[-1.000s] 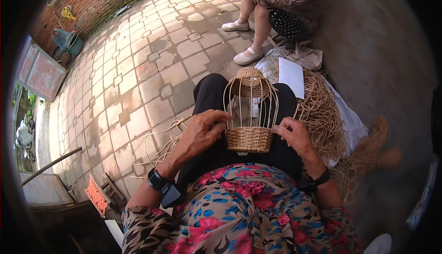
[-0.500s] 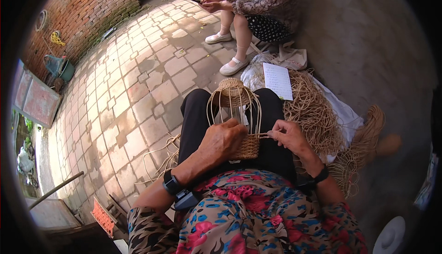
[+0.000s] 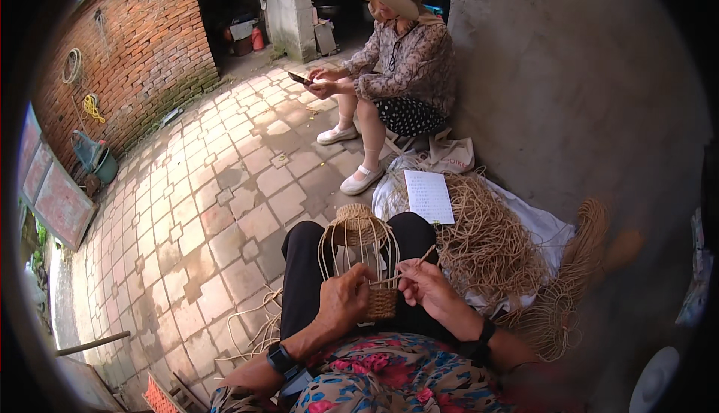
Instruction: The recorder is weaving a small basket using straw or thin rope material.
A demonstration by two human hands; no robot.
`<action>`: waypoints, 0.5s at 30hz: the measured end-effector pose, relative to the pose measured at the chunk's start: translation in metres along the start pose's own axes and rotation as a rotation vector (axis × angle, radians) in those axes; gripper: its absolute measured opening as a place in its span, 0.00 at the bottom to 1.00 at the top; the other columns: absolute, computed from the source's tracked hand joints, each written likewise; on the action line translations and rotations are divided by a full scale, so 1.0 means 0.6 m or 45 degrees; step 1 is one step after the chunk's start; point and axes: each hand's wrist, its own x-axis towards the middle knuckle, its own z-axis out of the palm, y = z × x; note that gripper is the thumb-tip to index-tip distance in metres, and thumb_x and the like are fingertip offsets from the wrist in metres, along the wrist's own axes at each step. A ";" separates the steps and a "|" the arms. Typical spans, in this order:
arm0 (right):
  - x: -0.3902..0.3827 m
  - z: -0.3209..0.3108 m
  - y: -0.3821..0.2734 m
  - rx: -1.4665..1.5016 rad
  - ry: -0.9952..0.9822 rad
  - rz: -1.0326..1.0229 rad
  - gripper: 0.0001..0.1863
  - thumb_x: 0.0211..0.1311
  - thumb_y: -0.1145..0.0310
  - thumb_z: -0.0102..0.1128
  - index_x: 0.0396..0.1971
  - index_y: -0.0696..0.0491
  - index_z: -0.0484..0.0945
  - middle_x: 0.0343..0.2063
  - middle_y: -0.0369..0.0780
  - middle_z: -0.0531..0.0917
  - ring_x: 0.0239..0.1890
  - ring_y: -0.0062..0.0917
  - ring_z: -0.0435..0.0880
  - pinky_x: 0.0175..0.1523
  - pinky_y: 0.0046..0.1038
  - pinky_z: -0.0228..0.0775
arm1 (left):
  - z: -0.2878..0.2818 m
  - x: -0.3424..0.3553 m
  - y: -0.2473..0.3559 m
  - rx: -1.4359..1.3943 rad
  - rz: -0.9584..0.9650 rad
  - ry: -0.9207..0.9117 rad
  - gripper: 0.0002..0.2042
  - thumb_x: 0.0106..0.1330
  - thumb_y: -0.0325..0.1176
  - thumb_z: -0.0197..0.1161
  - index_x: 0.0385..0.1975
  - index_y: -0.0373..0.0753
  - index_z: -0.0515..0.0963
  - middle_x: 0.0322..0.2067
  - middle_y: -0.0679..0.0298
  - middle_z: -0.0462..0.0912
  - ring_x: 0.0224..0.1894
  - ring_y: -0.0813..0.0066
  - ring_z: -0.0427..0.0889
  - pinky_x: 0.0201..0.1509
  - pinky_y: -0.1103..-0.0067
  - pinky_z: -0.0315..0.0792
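A woven basket (image 3: 378, 304) rests on my lap between my dark-trousered knees, with pale upright staves curving up to a woven domed section (image 3: 350, 220). My left hand (image 3: 343, 301) is closed at the left of the lower woven band, fingers curled round the staves and a strand. My right hand (image 3: 428, 293), just to the basket's right, pinches a cord (image 3: 424, 256) that runs across the staves, its tail sticking up. My left fingertips are partly hidden. Loose strands (image 3: 251, 323) lie beside my left leg.
A tangled cord heap (image 3: 487, 241) on white sacking (image 3: 547, 229) holds a paper sheet (image 3: 427, 196). Ahead, a person (image 3: 397, 68) in a wide-brimmed hat sits holding a phone. Also visible are paving (image 3: 225, 188), a brick wall (image 3: 127, 68), a bucket (image 3: 106, 169) and a cloth bag (image 3: 451, 158).
My left hand has moved from beside the basket onto it. My right hand now holds a cord across the staves. The view has tilted up, showing more of the seated person and doorway.
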 end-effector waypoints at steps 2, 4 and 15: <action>0.021 0.011 -0.009 -0.013 -0.138 0.014 0.10 0.67 0.65 0.55 0.42 0.54 0.73 0.28 0.36 0.81 0.26 0.15 0.79 0.29 0.16 0.70 | -0.002 -0.006 -0.012 -0.062 -0.017 0.022 0.07 0.56 0.26 0.56 0.34 0.40 0.75 0.21 0.54 0.81 0.25 0.56 0.83 0.30 0.69 0.75; 0.041 0.035 -0.020 -0.171 -0.318 -0.222 0.09 0.67 0.67 0.55 0.41 0.56 0.73 0.29 0.36 0.81 0.27 0.16 0.79 0.30 0.17 0.72 | -0.005 -0.015 -0.028 -0.272 -0.167 0.061 0.05 0.55 0.26 0.57 0.32 0.39 0.74 0.22 0.58 0.81 0.24 0.64 0.83 0.31 0.75 0.74; 0.085 0.069 -0.045 -0.693 0.175 -0.570 0.10 0.65 0.65 0.54 0.35 0.57 0.76 0.20 0.33 0.77 0.15 0.12 0.72 0.19 0.14 0.63 | 0.000 -0.023 -0.094 -0.580 -0.412 0.044 0.07 0.55 0.26 0.57 0.33 0.36 0.72 0.24 0.62 0.79 0.26 0.76 0.79 0.33 0.79 0.73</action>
